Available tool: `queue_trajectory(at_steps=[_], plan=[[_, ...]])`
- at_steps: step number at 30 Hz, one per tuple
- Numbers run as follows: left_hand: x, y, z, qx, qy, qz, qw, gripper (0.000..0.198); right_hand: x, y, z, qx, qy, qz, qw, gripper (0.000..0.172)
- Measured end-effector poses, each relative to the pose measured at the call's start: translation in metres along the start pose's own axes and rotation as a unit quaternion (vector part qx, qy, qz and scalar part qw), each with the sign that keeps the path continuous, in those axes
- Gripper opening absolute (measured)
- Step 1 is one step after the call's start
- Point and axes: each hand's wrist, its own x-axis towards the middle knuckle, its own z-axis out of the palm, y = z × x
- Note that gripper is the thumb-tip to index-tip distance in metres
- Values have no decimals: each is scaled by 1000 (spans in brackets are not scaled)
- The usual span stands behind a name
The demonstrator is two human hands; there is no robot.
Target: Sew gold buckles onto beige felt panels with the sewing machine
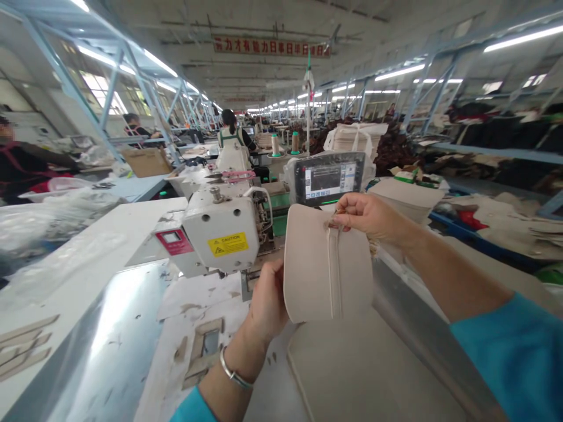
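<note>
A beige leather-like panel with rounded corners is held up in front of me, a narrow stitched strap running down it. My left hand grips the panel's left edge, with the fingertips hidden behind it. At the strap's upper end, my right hand is closed in a pinch; something small and metallic shows by its fingertips, too small to name. Below lies a stack of similar beige panels. Just left of the held panel stands a white sewing machine with a yellow caution label.
A control screen stands behind the panel. Thread cones and scissors are further back. Beige cut frames and strips lie on the left. A blue bin is at right. Co-workers sit beyond.
</note>
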Motion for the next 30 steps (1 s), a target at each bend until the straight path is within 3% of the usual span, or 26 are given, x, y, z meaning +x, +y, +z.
queue_trajectory(at_steps=[4,7,11,13,14,17,19,21,24,30], plan=[[-7,-4,1,-108,-36,-41,993,54,-6,-1,9,-2,-10,-11,1000,30],[-11,-9,6,-125,-17,-44,991,53,-8,0,15,-5,5,-30,1000,28],[-17,-15,5,-178,6,-31,983,50,-17,5,15,-20,131,-60,989,35],[-20,-17,2,-198,9,-29,980,50,-27,12,15,73,173,0,982,49],[-21,-18,0,-206,10,-29,978,50,-34,16,17,147,163,50,974,51],[-22,-22,-3,-211,11,-37,977,49,-57,26,28,357,58,208,909,42],[-20,-25,-4,-203,16,-48,978,49,-69,28,36,432,20,265,862,42],[-20,-29,-5,-194,28,-54,979,50,-77,27,40,455,37,283,843,42],[-20,-32,-8,-183,40,-55,981,51,-79,23,42,449,76,291,841,43],[-23,-33,-8,-167,49,-58,983,52,-77,16,41,454,84,316,829,44]])
